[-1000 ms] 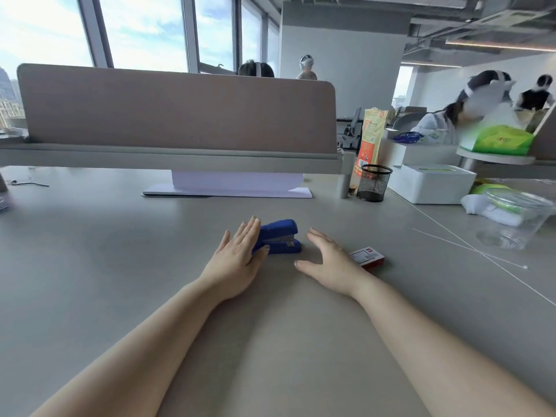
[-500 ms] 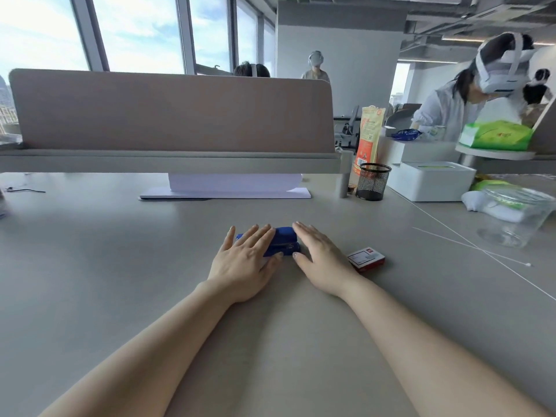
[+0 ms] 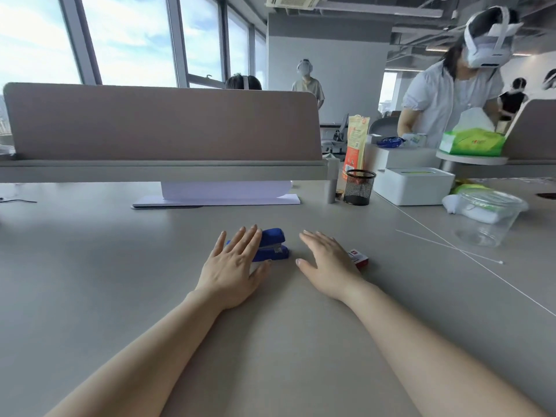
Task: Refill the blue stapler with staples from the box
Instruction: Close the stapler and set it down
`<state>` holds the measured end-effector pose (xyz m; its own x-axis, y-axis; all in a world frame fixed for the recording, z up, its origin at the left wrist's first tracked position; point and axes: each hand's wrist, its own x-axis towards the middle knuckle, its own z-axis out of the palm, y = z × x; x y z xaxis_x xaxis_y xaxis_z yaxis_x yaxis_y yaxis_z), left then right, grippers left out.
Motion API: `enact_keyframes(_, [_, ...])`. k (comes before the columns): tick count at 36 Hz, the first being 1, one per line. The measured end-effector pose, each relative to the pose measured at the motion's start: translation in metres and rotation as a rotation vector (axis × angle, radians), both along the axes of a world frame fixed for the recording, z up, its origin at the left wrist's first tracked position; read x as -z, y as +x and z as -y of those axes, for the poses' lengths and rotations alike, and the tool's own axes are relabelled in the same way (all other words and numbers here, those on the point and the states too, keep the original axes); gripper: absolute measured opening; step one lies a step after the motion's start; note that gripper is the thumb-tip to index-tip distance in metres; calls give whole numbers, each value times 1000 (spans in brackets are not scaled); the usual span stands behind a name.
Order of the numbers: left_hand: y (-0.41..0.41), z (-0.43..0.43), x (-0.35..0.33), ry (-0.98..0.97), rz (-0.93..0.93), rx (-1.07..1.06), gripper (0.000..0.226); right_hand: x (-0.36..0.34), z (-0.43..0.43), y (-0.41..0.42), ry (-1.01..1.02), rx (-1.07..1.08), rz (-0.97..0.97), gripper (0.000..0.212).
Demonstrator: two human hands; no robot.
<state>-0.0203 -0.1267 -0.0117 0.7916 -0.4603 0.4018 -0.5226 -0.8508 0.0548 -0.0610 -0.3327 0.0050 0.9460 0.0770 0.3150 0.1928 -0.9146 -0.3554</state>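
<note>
Two flat, empty hands: left hand [image 3: 231, 266] overlaps blue stapler [image 3: 272, 244], right hand [image 3: 326, 260] hides closed staple box [image 3: 359, 258].

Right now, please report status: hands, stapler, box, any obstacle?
Left hand open, fingers over blue stapler. Right hand open, empty, partly hiding staple box. Stapler shut on desk. Nothing in the way.

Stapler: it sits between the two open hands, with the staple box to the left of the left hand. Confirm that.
Wrong on the box. The head view shows the staple box beside the right hand, not left of the left hand. The stapler does sit between the open hands.
</note>
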Motion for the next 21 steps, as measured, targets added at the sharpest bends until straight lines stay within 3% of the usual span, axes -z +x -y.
enact_keyframes(7, [-9, 0, -2, -11, -32, -3, 84, 8, 33, -27, -86, 107, -73, 59])
enact_keyframes(13, [-17, -1, -3, -2, -111, -45, 63, 11, 40, -37, -77, 117, -142, 54])
enact_keyframes(21, [1, -13, -3, 23, -87, -71, 69, 9, 22, -12, -157, 156, -170, 61])
